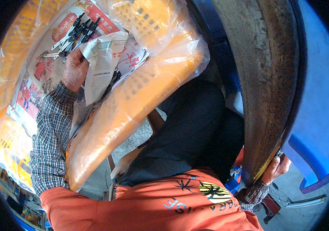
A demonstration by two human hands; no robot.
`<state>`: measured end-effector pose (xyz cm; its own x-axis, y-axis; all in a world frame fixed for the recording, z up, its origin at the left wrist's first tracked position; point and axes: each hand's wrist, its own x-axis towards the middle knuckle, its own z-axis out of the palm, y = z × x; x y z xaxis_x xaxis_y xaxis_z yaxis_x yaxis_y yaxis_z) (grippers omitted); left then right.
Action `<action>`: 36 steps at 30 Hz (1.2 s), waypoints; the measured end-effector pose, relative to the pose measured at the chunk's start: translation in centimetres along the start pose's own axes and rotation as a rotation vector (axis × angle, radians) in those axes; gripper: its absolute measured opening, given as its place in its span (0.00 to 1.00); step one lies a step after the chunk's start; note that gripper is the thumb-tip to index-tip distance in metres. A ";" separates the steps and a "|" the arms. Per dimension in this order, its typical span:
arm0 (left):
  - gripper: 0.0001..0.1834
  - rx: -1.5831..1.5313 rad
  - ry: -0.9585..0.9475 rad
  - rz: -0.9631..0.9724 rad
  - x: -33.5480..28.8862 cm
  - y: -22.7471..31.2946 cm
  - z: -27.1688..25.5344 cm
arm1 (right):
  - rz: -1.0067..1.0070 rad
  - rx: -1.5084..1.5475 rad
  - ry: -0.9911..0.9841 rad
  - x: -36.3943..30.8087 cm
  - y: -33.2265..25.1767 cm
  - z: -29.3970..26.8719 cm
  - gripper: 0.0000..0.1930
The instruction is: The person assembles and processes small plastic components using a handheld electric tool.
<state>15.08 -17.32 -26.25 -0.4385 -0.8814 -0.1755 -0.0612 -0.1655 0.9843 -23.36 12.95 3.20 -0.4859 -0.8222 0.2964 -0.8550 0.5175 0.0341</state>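
Observation:
My left hand (75, 70) is closed on the edge of a newspaper sheet (104, 57), which stands lifted and folded over inside a yellow plastic-wrapped crate (141, 98). Just beyond that hand lies a heap of slim pieces with black heads and silvery legs (75, 36), resting on printed paper. More dark pieces (115, 77) show partly under the raised sheet. Far to the right, my right hand (276, 169) is curled at the near end of a long worn brown board (264, 77). A small dark thing shows at its fingertips, too small to name.
Blue plastic (318, 150) stands right of the board, and a dark blue edge (222, 57) runs along its left side. My dark-trousered legs (187, 134) lie between crate and board. A light tube-like bar (307, 202) is on the floor at lower right.

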 end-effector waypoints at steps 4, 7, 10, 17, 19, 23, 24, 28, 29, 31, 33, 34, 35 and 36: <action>0.14 0.039 0.006 0.002 0.1 -0.1 -0.3 | 0.016 0.000 -0.003 0.1 0.3 -0.1 0.26; 0.14 0.040 -0.005 -0.027 -0.1 0.5 -0.2 | 0.027 0.001 -0.003 -0.2 0.2 -0.2 0.27; 0.13 0.082 0.001 -0.026 0.0 0.5 0.0 | 0.037 0.007 -0.003 -0.3 0.0 0.0 0.29; 0.14 0.051 0.006 -0.014 0.2 0.1 -0.1 | 0.061 0.022 0.004 0.0 0.1 0.2 0.32; 0.14 0.037 -0.003 -0.034 0.1 0.1 -0.2 | 0.065 0.027 0.003 0.0 0.2 0.1 0.33; 0.15 0.070 0.022 -0.006 0.0 0.3 0.0 | 0.079 0.037 0.006 -0.1 0.7 -0.2 0.35; 0.15 0.096 0.010 0.004 0.0 0.3 0.0 | 0.079 0.039 0.007 0.1 0.5 -0.1 0.35; 0.16 0.082 -0.032 -0.032 -0.2 0.6 0.7 | 0.039 0.044 0.025 0.3 0.2 0.1 0.36; 0.16 0.087 -0.031 -0.031 -0.3 1.0 1.1 | 0.041 0.037 0.011 0.3 0.5 0.1 0.36; 0.16 0.058 -0.054 0.014 -0.5 1.8 2.1 | 0.032 0.049 -0.011 0.1 1.7 -0.4 0.27; 0.15 0.033 -0.055 0.029 -0.6 1.4 2.9 | 0.023 0.064 -0.032 0.1 1.5 -0.5 0.17; 0.15 0.130 -0.064 0.109 -0.6 1.3 3.3 | 0.001 0.095 -0.022 0.5 0.7 -0.4 0.18; 0.15 0.227 -0.072 0.190 -0.6 1.3 3.6 | -0.022 0.125 -0.012 0.8 0.2 -0.3 0.19; 0.14 0.313 -0.082 0.219 -0.5 1.4 3.9 | -0.022 0.126 -0.011 0.9 0.1 -0.3 0.19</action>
<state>11.66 -15.41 -24.70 -0.5408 -0.8406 0.0292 -0.2229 0.1766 0.9587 -23.81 12.26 3.73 -0.4683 -0.8359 0.2864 -0.8810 0.4663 -0.0797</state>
